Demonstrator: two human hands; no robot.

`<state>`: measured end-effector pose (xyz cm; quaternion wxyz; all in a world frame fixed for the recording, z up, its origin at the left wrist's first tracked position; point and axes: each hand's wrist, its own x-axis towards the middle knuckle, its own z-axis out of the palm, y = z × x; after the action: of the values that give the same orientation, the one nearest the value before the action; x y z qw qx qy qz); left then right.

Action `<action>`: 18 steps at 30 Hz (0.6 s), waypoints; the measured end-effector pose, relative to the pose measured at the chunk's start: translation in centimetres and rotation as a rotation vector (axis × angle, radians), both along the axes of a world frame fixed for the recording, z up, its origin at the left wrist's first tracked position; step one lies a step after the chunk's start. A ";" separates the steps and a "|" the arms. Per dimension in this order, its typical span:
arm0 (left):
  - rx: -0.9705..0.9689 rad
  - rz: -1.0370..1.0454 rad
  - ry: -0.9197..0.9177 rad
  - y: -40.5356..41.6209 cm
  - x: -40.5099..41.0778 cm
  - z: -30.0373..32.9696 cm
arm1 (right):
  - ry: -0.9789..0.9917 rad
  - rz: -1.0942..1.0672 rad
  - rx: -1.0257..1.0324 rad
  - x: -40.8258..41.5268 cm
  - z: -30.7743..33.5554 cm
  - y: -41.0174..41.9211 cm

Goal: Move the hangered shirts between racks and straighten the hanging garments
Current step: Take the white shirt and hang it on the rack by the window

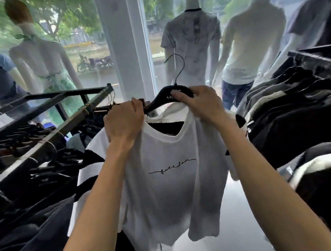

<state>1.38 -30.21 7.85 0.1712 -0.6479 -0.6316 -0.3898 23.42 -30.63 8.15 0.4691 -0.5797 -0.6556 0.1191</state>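
A white T-shirt (172, 181) with thin black script across the chest hangs on a black hanger (164, 97) in mid-air between two racks. My left hand (124, 122) grips the shirt's left shoulder over the hanger arm. My right hand (201, 104) holds the hanger's right arm and the collar edge. The hanger's wire hook (177, 69) points up, free of any rail. The left rack (45, 136) carries dark garments on hangers; the right rack (317, 60) holds black, grey and white tops.
Several dressed mannequins (191, 38) stand along the window behind the racks, with a white pillar (129, 41) between them. A pale floor (238, 220) runs down the aisle between the two racks.
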 end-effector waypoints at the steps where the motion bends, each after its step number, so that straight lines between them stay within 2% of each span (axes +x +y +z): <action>1: -0.008 -0.036 -0.007 0.1 0.3 -0.6 | -0.023 -0.043 -0.021 0.0 -0.2 -0.8; 6: -0.070 -0.191 -0.036 0.5 2.6 -3.3 | -0.029 -0.207 -0.123 1.4 -1.9 -5.5; 13: -0.149 -0.505 -0.094 -2.5 7.1 -3.8 | -0.013 -0.402 -0.119 3.0 -2.1 -11.9; 18: -0.145 -0.636 -0.114 -5.0 10.4 -2.8 | -0.022 -0.507 -0.118 4.7 -1.1 -16.2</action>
<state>11.78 -35.21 5.07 -0.0411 -0.8004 -0.4321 -0.4134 28.16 -46.83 7.07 0.4421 -0.7531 -0.4862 0.0296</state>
